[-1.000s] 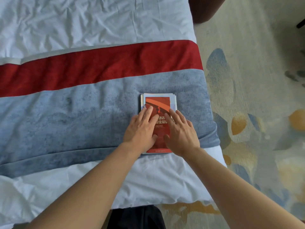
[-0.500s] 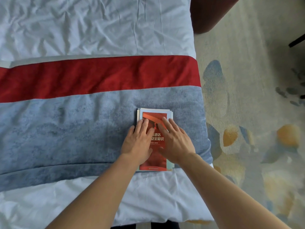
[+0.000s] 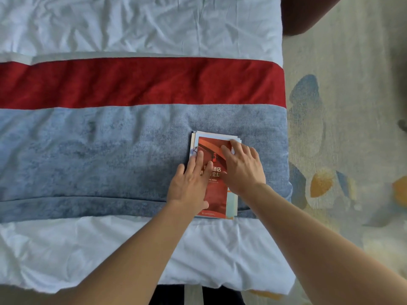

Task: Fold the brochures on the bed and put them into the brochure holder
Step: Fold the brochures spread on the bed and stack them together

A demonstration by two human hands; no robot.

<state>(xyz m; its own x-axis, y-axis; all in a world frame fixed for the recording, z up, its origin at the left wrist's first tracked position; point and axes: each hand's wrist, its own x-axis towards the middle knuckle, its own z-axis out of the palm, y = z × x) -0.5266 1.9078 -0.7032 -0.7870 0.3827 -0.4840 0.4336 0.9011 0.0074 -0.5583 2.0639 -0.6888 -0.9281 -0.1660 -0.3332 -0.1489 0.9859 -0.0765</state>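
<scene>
Bed fills most of the view: white sheet, then a red band, then the blue-grey runner across it. Patterned carpet sits right of the bed edge.

Brochure stack lies on the runner, near the bed's right edge, its lower end just reaching the white sheet below the runner. Red cover on top; paler sheets stick out at the top, left side and lower right, so the stack isn't squared.

Your left hand lies flat on the stack's left half, fingers straight, pressing down, gripping nothing. Your right hand is also flat and open, fingers spread.

Change over the last second: the right hand has slid from the stack's lower middle up toward its top right corner, fingertips now at that corner. The left hand has barely shifted on the stack. The stack itself hasn't moved on the runner.

My read: you're running the crease flat along the folded top brochure, so the fold is nearly done. The brochure holder isn't in view, so insertion is not started. Square the loose edges before lifting, or the stack likely fans out.
</scene>
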